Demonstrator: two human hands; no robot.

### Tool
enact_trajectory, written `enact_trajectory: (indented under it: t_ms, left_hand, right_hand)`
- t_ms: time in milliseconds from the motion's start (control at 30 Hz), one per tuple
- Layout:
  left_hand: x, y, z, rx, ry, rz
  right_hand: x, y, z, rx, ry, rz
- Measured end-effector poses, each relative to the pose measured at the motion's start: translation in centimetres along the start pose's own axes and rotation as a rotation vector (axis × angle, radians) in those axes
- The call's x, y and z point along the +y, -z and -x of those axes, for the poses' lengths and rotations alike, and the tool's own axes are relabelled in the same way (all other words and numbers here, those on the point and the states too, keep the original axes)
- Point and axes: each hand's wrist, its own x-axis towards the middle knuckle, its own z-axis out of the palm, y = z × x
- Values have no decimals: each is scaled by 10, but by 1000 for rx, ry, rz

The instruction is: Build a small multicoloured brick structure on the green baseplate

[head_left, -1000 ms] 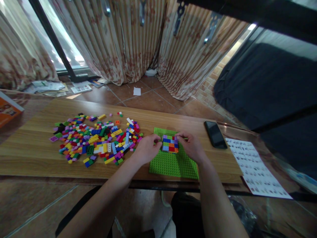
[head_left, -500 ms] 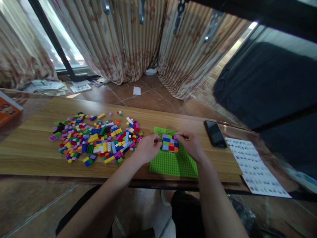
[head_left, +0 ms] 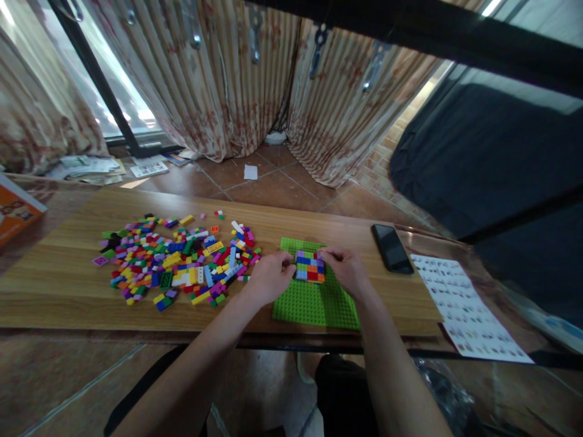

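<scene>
A square block of toy bricks (head_left: 310,268) in blue, purple, red, green and orange sits on the green baseplate (head_left: 314,309), towards its far end. At the block's left edge is my left hand (head_left: 272,276), thumb and forefinger closed together; whatever they hold is too small to make out. My right hand (head_left: 348,270) reaches in from the other side, its fingertips pinched at the block's far right corner. Those fingers hide what lies between them. A big spread of loose toy bricks (head_left: 173,258) lies on the wooden table to the left of my left hand.
A black phone (head_left: 392,249) lies right of the baseplate on the wooden table (head_left: 59,291). Beyond it a printed sheet (head_left: 469,306) overhangs the table's right end. An orange box or book (head_left: 18,209) is at the far left. A dark bar (head_left: 387,36) crosses overhead.
The view has shifted slightly, so the table sits a little lower in the picture. Both hands stay at the brick block, with only small finger movement at its far right corner.
</scene>
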Motion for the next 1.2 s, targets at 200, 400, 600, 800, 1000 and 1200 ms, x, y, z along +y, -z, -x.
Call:
enact_trajectory:
  t_ms: [200,400,600,800,1000,1200]
  left_hand:
    - [1,0,1,-2,-6,6]
    - [1,-1,2,-11,-21,17]
    - [2,-3,6,11,10,-16]
    - [-10,19,3,44,-27,46]
    - [-48,72,3,276,45,80]
    - [-75,106,19,370,217,-138]
  right_hand:
    - [-1,7,4,76,-87,25]
    - [-6,5,8,4,-194,26]
    - [-9,-10,7,-16,11,162]
    - [-8,-10,8,-13,34,247]
    - [-5,-10,8,-24,29,312]
    - [-8,-11,9,27,75,401]
